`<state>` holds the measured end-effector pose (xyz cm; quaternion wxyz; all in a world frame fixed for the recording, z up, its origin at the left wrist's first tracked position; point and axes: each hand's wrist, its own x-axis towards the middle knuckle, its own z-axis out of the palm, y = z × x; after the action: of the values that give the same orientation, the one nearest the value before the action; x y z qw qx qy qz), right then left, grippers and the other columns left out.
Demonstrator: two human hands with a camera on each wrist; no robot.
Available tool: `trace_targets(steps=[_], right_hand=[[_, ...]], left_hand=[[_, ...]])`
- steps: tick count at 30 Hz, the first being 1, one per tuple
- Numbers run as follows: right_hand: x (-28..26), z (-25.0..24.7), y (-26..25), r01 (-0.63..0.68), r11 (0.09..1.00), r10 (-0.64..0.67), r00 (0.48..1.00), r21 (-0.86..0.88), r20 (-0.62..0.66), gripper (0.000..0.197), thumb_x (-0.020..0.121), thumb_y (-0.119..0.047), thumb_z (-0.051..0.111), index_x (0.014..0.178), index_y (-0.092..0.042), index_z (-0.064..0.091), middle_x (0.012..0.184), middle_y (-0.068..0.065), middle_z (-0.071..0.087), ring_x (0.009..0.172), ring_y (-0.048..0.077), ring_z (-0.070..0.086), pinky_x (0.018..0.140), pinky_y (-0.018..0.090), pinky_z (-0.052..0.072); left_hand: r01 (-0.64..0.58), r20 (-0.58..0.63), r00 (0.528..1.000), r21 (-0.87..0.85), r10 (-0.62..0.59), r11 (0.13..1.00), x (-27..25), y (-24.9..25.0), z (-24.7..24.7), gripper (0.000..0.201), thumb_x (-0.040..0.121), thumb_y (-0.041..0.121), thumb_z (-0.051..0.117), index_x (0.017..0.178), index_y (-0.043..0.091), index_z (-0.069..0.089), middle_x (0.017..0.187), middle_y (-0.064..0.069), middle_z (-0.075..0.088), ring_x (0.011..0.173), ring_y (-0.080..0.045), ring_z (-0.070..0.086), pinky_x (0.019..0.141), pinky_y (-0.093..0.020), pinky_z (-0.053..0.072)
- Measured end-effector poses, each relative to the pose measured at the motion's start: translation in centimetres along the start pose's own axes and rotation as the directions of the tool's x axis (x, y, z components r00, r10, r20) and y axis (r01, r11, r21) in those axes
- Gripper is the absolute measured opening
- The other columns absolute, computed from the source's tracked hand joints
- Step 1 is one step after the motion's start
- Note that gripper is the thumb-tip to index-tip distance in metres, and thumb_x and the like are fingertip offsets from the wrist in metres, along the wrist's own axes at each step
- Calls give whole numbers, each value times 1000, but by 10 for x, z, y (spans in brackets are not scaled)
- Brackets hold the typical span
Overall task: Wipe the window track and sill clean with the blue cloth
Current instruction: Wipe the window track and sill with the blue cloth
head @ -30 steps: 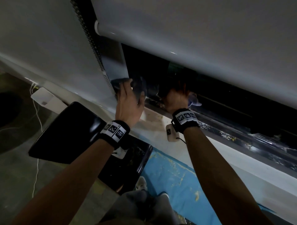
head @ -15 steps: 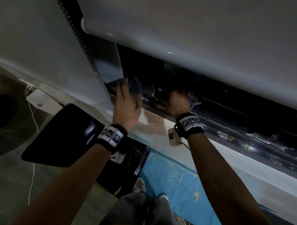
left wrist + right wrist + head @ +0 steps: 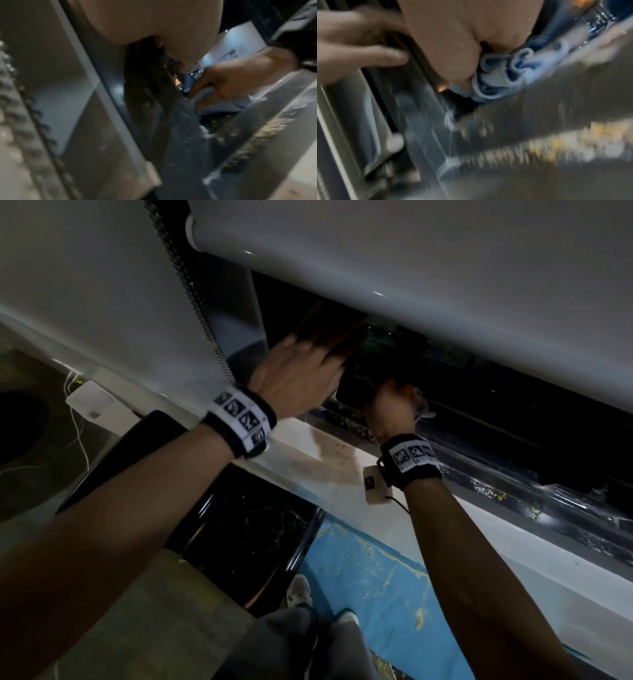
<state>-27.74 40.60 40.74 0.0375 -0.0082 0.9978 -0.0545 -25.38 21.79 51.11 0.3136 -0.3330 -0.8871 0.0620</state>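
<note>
My right hand (image 3: 390,409) is curled into a fist around the bunched blue cloth (image 3: 422,409) and holds it down in the dark window track (image 3: 479,491), which is littered with yellowish grit. The right wrist view shows the blue cloth (image 3: 496,75) crumpled under my right hand (image 3: 453,43), down in the track (image 3: 530,146). My left hand (image 3: 301,371) lies with its fingers stretched out against the dark window pane, just left of the right hand and blurred by motion. The white sill (image 3: 301,446) below both hands carries brownish stains.
A white roller blind (image 3: 428,268) hangs low over the window, its bead chain (image 3: 191,302) at the left. Below the sill are a glossy black seat (image 3: 246,529), a blue floor sheet (image 3: 376,594), a white power strip (image 3: 92,405) with cables, and my shoes (image 3: 298,590).
My left hand has slid up and to the right across the pane, closer to the right hand. The right hand still grips the cloth at the same spot in the track.
</note>
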Motion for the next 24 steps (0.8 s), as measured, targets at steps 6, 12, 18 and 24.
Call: trace_targets(steps=[6, 12, 18, 24], right_hand=[[-9, 13, -19, 183, 970, -153, 970, 157, -189, 37, 102, -23, 58, 134, -8, 66, 132, 22, 64, 122, 44, 58, 89, 48, 54], [-9, -1, -8, 39, 993, -33, 998, 109, -49, 32, 106, -15, 46, 122, -4, 73, 118, 24, 73, 112, 40, 71, 91, 50, 58], [-19, 4, -21, 185, 977, -167, 974, 109, -152, 36, 94, -14, 62, 128, -12, 73, 129, 17, 70, 120, 42, 58, 98, 49, 49], [0, 14, -21, 154, 982, -138, 980, 112, -145, 47, 97, -19, 36, 124, -6, 72, 129, 24, 70, 132, 43, 59, 123, 52, 31]], left_hand=[[-145, 276, 958, 210, 84, 967, 10, -25, 14, 60, 100, 16, 54, 157, 12, 37, 168, -8, 28, 155, -33, 23, 125, -48, 2], [-195, 296, 948, 242, 119, 950, 8, -24, 16, 64, 92, 0, 46, 154, 15, 42, 167, -7, 33, 154, -33, 28, 123, -45, -5], [-182, 258, 958, 208, 126, 961, 10, -26, 20, 64, 91, 2, 51, 153, 18, 45, 165, -6, 35, 152, -34, 32, 125, -45, 17], [-234, 237, 958, 324, 161, 916, 8, -26, 18, 60, 89, 7, 58, 148, 20, 52, 161, -2, 43, 150, -29, 33, 124, -46, 9]])
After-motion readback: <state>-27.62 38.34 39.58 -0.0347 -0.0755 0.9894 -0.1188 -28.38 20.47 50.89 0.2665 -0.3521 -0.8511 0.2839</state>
